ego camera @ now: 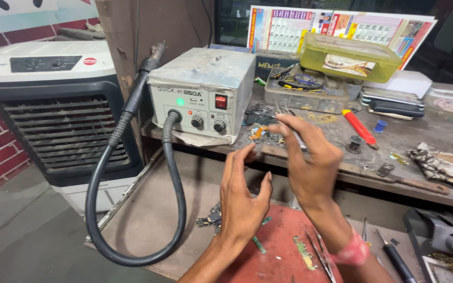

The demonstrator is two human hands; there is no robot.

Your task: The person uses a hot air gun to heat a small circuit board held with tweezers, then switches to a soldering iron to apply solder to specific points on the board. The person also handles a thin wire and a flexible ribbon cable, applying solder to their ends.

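My right hand [308,160] is raised over the edge of the upper shelf and grips metal tweezers [292,128], their tips pointing up and left near a small heap of circuit parts [260,132]. My left hand [242,194] hovers below and to the left, fingers apart, palm facing the right hand, holding nothing. Under both hands lies a red mat [284,243] with small green circuit strips [304,252] on it. A pink band sits on my right wrist.
A grey hot-air rework station [203,97] with a black hose [108,173] stands at left on the shelf. An air cooler [58,112] is further left. Plastic boxes [349,57], a red-handled tool [360,128], spare tweezers [323,257] and a screwdriver [397,262] lie around.
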